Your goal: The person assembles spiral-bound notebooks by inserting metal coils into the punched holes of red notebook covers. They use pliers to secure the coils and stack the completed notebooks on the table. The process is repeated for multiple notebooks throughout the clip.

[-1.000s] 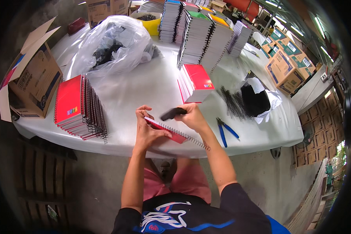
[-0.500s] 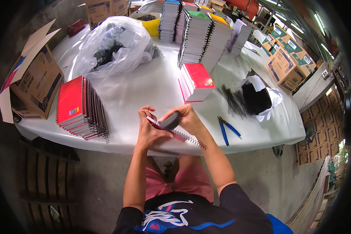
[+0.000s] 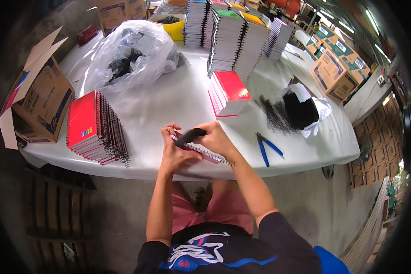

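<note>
At the table's near edge, my left hand (image 3: 172, 153) grips a thin red notebook (image 3: 210, 158) held with its spine up. Along that spine runs a dark spiral coil (image 3: 224, 160), its loose end sticking out past the book toward my right forearm. My right hand (image 3: 217, 137) is closed round a dark, rounded object (image 3: 191, 137), which lies against the spine near my left fingers; its exact kind cannot be made out. Blue-handled pliers (image 3: 267, 150) lie with jaws apart to the right of my hands.
Coil-bound red notebooks (image 3: 84, 119) are stacked at left beside an open carton (image 3: 43, 100). Unbound red books (image 3: 230, 93) stand ahead, before tall notebook stacks (image 3: 226, 43). Loose black coils (image 3: 274, 114) lie near a paper-lined black bundle (image 3: 300, 112). A plastic bag (image 3: 132, 59) sits back left.
The dark object in my right hand has tilted and shifted slightly left along the spine. More of the white page edge and coil shows. The camera view has shifted a little.
</note>
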The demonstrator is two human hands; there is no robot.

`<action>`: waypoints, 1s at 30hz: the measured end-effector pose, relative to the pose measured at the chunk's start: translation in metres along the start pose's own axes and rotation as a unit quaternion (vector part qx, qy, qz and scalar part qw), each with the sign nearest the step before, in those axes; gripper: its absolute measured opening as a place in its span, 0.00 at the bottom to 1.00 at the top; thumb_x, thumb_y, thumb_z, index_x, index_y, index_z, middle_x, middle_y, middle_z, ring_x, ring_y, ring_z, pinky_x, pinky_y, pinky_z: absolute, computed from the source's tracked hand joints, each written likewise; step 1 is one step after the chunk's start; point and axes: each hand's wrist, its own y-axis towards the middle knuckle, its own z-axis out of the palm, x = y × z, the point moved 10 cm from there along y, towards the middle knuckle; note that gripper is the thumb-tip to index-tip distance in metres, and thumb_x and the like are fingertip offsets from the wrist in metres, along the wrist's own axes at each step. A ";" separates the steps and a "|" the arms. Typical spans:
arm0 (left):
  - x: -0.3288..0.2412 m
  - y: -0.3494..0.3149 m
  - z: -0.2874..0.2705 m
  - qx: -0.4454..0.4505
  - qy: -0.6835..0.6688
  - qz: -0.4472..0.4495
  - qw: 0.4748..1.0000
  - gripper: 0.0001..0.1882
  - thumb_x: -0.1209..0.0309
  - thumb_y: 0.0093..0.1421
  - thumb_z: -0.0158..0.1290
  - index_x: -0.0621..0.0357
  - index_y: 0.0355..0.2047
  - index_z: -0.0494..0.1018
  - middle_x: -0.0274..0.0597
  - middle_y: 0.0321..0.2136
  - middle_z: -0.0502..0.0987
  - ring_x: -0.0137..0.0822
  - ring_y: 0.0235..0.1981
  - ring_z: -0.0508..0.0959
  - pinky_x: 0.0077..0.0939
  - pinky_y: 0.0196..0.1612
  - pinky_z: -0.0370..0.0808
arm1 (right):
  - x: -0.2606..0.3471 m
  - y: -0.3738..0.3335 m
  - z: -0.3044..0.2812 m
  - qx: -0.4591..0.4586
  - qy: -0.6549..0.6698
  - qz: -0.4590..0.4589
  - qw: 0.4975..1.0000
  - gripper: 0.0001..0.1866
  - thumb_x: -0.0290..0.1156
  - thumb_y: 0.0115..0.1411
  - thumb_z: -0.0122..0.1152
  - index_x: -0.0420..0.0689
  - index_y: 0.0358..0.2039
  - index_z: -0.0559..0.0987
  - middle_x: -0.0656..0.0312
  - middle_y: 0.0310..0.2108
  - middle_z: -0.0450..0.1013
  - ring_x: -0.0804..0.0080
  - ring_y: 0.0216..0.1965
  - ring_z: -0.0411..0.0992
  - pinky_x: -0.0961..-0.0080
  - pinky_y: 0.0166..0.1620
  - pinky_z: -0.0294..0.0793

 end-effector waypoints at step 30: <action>-0.093 -0.039 -0.019 -0.209 0.018 0.087 0.974 0.13 0.84 0.43 0.64 0.62 0.31 0.77 0.41 0.31 0.80 0.28 0.34 0.76 0.20 0.38 0.73 | 0.118 -0.130 -0.026 -0.166 -0.331 -0.060 0.927 0.18 0.42 0.57 0.60 0.56 0.48 0.77 0.58 0.42 0.68 0.61 0.45 0.66 0.64 0.51 0.62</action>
